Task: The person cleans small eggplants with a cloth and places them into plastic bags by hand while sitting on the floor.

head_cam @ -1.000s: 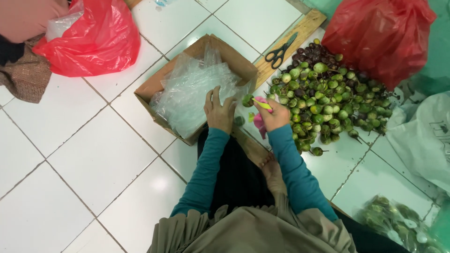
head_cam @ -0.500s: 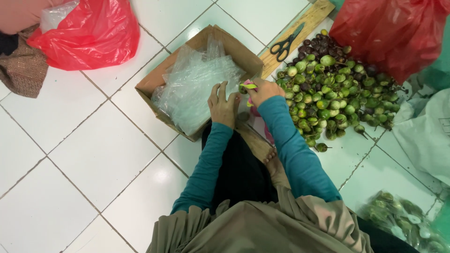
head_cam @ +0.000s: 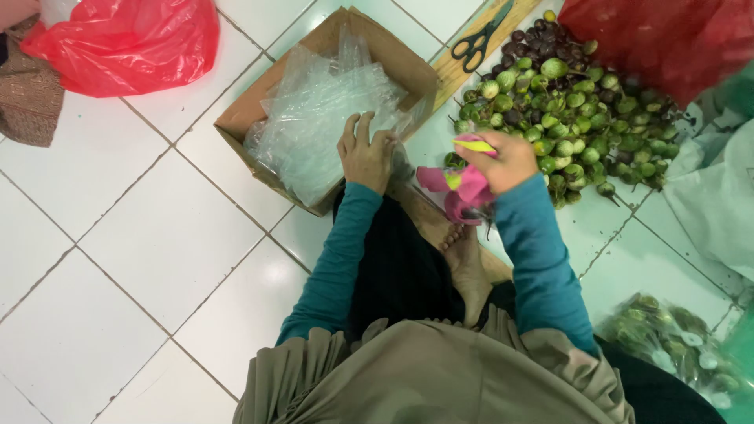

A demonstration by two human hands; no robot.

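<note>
I sit on a white tiled floor. My left hand rests with fingers spread on the clear plastic bags inside a cardboard box. My right hand is closed around a small pink and yellow-green object, held above my bare foot. Just beyond that hand lies a pile of small green and dark purple round eggplants.
Black-handled scissors lie on a wooden board behind the box. A red plastic bag sits far left, another red bag far right. A white sack and a clear bag of green produce lie at right.
My right hand has drawn back from the box edge toward my lap with the pink object. My left hand stays on the plastic bags. The camera has shifted a little.
</note>
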